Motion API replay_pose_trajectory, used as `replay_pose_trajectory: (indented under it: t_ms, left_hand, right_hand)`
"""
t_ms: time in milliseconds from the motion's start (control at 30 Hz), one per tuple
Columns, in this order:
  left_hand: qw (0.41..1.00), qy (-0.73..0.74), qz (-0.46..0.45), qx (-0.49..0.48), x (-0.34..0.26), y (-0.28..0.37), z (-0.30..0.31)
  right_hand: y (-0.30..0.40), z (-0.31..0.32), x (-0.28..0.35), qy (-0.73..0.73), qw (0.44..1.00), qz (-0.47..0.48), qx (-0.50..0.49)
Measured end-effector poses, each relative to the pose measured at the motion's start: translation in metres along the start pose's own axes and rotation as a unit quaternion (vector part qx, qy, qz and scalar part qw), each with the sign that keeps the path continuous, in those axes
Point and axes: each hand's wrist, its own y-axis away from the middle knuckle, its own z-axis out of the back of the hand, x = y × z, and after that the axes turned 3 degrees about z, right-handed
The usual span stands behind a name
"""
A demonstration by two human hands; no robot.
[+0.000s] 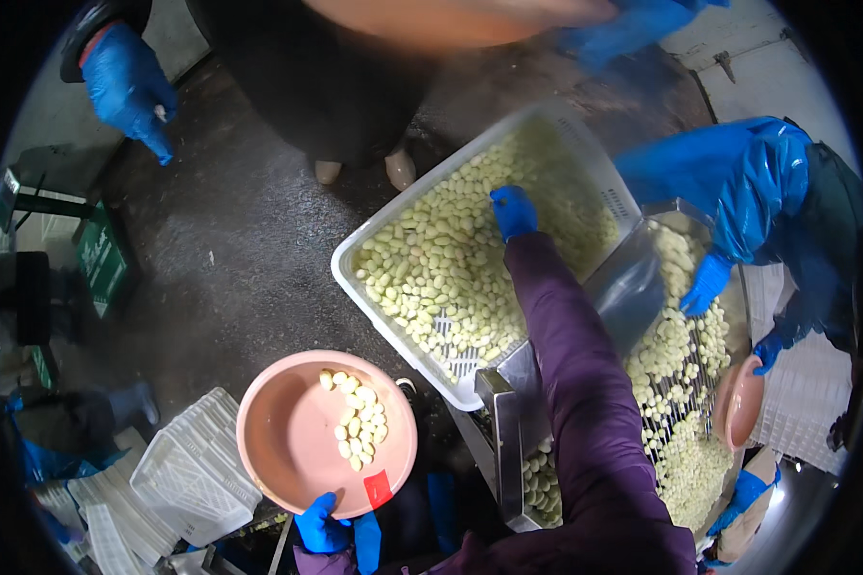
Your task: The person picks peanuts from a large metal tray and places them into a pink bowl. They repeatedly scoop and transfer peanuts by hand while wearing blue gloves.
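Observation:
My left hand (319,525), in a blue glove, grips the near rim of a pink plastic basin (280,431). Inside the basin is a cluster of pale oval pieces of produce (359,420), and a red patch marks its rim. My right arm, in a purple sleeve, reaches over a white plastic crate (395,347). Many pale green oval pieces of produce (431,266) lie in the crate, with some slotted floor showing. Above them is my blue-gloved right hand (512,210), its fingers curled; whatever may be inside them is hidden.
A metal sorting machine (690,388) carrying similar produce stands at the right. A co-worker's gloved hand (710,282) reaches over it, with another pink basin (741,402) nearby. Stacked white crates (194,467) stand lower left. Another person's gloved hand (126,83) hangs upper left above wet floor.

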Motion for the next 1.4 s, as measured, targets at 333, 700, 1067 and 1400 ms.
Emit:
replay_pose_trajectory:
  t_ms: [333, 700, 1067, 1400]
  left_hand:
    - [0.997, -0.045, 0.011, 0.063, -0.041, 0.027, -0.032]
    - [0.949, -0.157, 0.106, 0.251, -0.091, 0.046, -0.055]
    - [0.923, -0.272, 0.081, 0.261, -0.106, 0.122, -0.125]
    - [0.963, -0.206, -0.046, 0.170, -0.089, 0.125, -0.076]
  right_hand:
    - [0.134, 0.217, 0.278, -0.539, 0.821, 0.019, 0.186]
    - [0.482, 0.411, 0.099, -0.029, 0.902, -0.335, -0.272]
    - [0.635, 0.398, 0.063, -0.074, 0.787, -0.597, -0.138]
    - [0.524, 0.397, 0.099, -0.239, 0.908, -0.342, 0.018]
